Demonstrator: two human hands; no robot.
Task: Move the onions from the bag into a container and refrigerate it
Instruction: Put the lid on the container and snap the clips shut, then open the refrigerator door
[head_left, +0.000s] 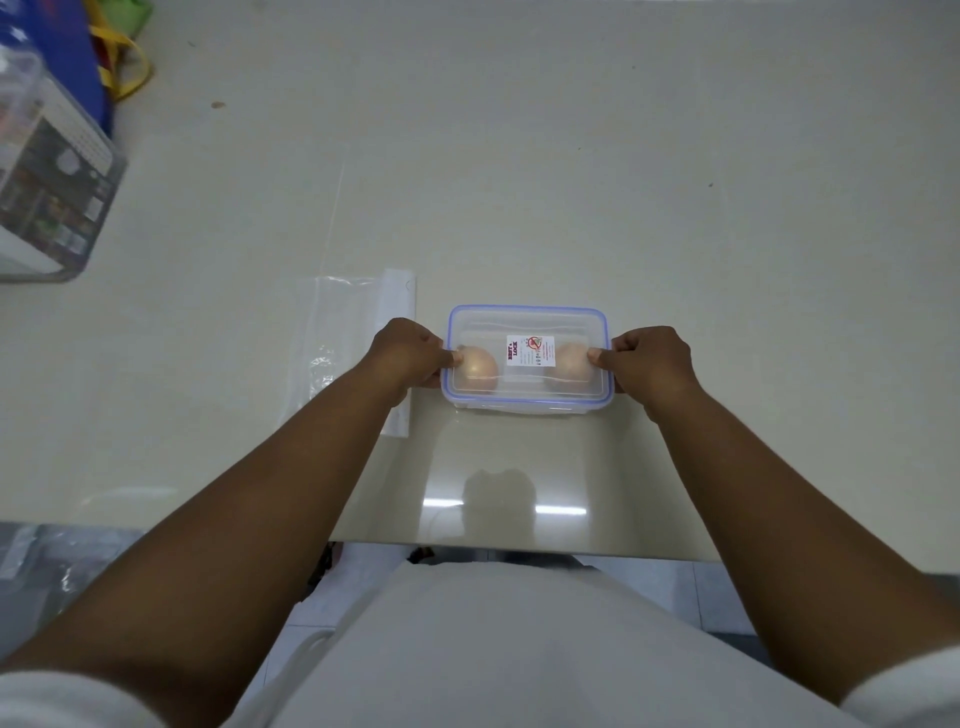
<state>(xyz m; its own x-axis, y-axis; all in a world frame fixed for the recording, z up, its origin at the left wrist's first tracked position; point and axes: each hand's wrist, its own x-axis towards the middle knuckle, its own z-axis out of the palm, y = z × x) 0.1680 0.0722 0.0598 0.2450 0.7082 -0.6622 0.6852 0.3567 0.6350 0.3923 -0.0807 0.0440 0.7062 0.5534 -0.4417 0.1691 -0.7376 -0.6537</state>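
A clear rectangular container (527, 318) with a blue-rimmed lid and a white label stands on the beige table, lid on. Two onions show through the lid, one at the left (480, 370), one at the right (570, 362). My left hand (405, 351) grips the container's left end with the thumb pressed on the lid. At the opposite end, my right hand (652, 364) holds the same way. An empty clear plastic bag (337, 338) lies flat on the table just left of the container, partly under my left forearm.
A large clear storage box (49, 176) sits at the table's left edge, with a blue bag (62, 47) and yellow handles (122, 62) behind it. The table's (571, 182) front edge runs close to my body.
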